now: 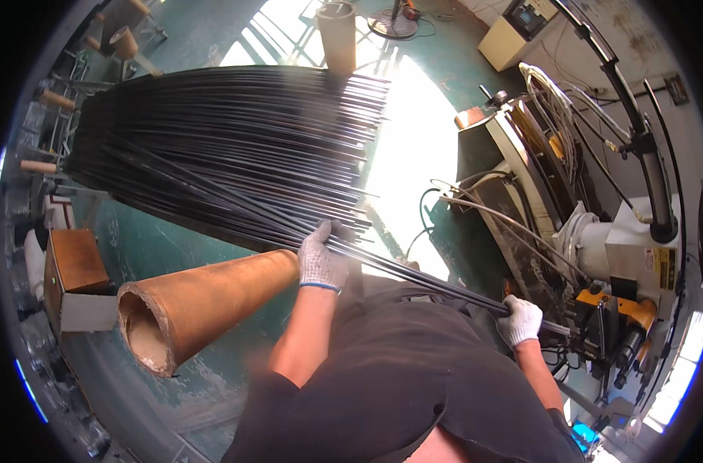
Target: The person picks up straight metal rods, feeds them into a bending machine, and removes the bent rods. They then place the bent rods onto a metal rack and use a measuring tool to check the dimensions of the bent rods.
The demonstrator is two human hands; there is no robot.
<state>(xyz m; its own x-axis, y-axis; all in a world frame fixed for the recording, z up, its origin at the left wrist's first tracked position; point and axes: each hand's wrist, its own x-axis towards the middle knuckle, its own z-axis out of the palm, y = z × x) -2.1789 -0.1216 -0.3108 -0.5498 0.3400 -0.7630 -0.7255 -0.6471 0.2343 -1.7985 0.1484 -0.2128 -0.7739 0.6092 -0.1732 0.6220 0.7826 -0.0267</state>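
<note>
Several long thin dark metal rods (pixel 428 282) slant across in front of my body from the pile of like rods (pixel 228 127) at upper left. My left hand (pixel 323 258), in a white knitted glove with a blue cuff, is closed around them near the right edge of the pile. Farther right, my gloved right hand (pixel 520 320) grips the same bundle close to its right end. Beyond that hand the rod tips come near a machine head (pixel 618 312) with orange-yellow and black parts; whether they touch it, I cannot tell.
A thick brown cardboard tube (pixel 212 305) points toward my left hand, beside a box (pixel 77 258). Another tube (pixel 337 38) stands beyond the pile. Cables and hoses (pixel 552 100) hang over the machine at right. A round-based stand (pixel 392 25) is at the far side.
</note>
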